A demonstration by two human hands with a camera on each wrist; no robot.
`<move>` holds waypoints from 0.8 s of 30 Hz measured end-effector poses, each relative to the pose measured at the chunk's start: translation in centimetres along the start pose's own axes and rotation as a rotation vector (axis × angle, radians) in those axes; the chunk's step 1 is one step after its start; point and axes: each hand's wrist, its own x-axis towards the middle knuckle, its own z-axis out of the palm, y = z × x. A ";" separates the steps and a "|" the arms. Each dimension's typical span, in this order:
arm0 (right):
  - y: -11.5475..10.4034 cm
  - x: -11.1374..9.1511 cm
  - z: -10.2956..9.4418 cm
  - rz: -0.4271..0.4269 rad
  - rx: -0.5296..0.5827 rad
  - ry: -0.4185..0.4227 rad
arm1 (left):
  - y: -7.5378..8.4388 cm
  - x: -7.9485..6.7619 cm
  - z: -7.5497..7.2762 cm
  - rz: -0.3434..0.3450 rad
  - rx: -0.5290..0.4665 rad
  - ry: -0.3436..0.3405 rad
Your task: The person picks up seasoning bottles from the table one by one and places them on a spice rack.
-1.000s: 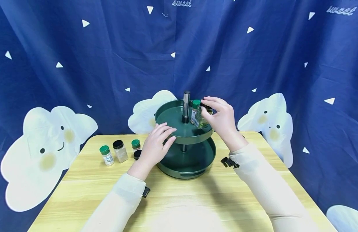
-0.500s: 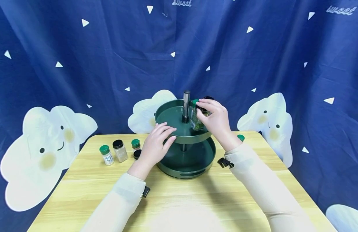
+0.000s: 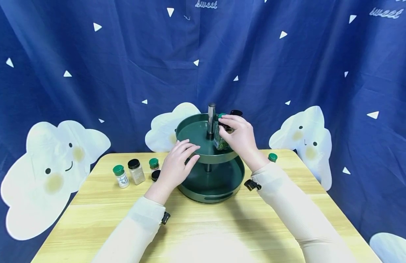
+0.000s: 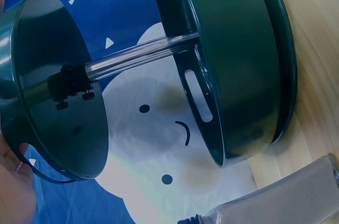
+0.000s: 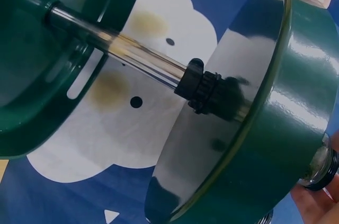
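Note:
A dark green two-tier round spice rack (image 3: 212, 159) with a metal centre pole stands on the table. My left hand (image 3: 174, 166) grips the upper tray's front-left rim, fingers over the edge and thumb against the outer wall. My right hand (image 3: 240, 137) pinches a black-lidded spice jar (image 3: 220, 142) near its lid, over the upper tray's right side. A green-capped jar (image 3: 222, 115) stands just behind it, partly hidden. Another black lid (image 3: 236, 113) shows behind my right hand. In the right wrist view, the held jar (image 5: 319, 166) shows past the tray rim.
Left of the rack stand a green-capped white jar (image 3: 121, 177), a black-lidded clear jar (image 3: 137, 172) and another green-capped jar (image 3: 154, 163). A black lid (image 3: 155, 174) is beside my left wrist. A green cap (image 3: 272, 157) shows behind my right forearm. A blue curtain (image 3: 203, 65) hangs behind.
My right hand has moved left and slightly down with the black-lidded jar, toward the pole. The lid behind it and the cap at right have come into view. My left hand stays put.

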 end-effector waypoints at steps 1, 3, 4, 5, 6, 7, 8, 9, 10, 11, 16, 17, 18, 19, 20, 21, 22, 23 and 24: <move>0.0 0.0 0.0 0.003 -0.002 -0.004 | 0.0 0.0 0.0 0.002 0.000 0.002; 0.0 0.0 0.1 0.007 -0.004 -0.015 | 0.0 0.0 0.1 0.007 0.003 0.007; -0.1 -0.1 0.2 0.009 -0.004 -0.019 | -0.1 -0.1 0.1 0.008 0.005 0.008; -0.1 -0.1 0.2 0.011 -0.005 -0.023 | 0.0 -0.1 0.1 0.009 0.005 0.009; -0.1 -0.1 0.2 0.013 -0.008 -0.026 | 0.0 -0.1 0.2 0.011 0.006 0.011; -0.2 0.0 0.2 0.015 -0.012 -0.028 | 0.0 -0.1 0.2 0.012 0.005 0.011; -0.2 0.0 0.2 0.017 -0.015 -0.030 | 0.0 -0.1 0.2 0.013 0.004 0.011; -0.2 0.0 0.3 0.017 -0.020 -0.032 | 0.0 -0.1 0.2 0.012 0.002 0.010; -0.2 0.0 0.3 0.017 -0.024 -0.033 | 0.0 -0.1 0.2 0.012 0.002 0.009; -0.2 0.1 0.4 0.018 -0.026 -0.035 | 0.0 -0.1 0.2 0.011 0.003 0.007; -0.3 0.2 0.6 0.011 -0.037 -0.046 | 0.0 0.0 0.2 -0.001 0.010 -0.008; -0.3 0.2 0.7 0.010 -0.039 -0.046 | 0.0 0.0 0.2 -0.002 0.008 -0.010; -0.3 0.2 0.7 0.008 -0.041 -0.046 | 0.0 0.0 0.1 -0.003 0.007 -0.010; -0.3 0.3 0.7 0.009 -0.040 -0.047 | 0.0 0.0 0.2 -0.003 0.007 -0.010; -0.4 0.3 0.8 0.008 -0.042 -0.048 | 0.0 0.0 0.2 -0.002 0.006 -0.008; -0.4 0.3 0.8 0.006 -0.044 -0.048 | 0.0 0.0 0.2 -0.001 0.007 -0.007; -0.4 0.3 0.8 0.005 -0.046 -0.050 | 0.0 0.0 0.2 0.002 0.009 -0.005; -0.5 0.3 0.9 0.004 -0.048 -0.051 | 0.0 0.0 0.2 0.003 0.008 -0.002; -0.5 0.3 0.9 0.003 -0.050 -0.052 | 0.0 0.0 0.2 0.005 0.009 0.000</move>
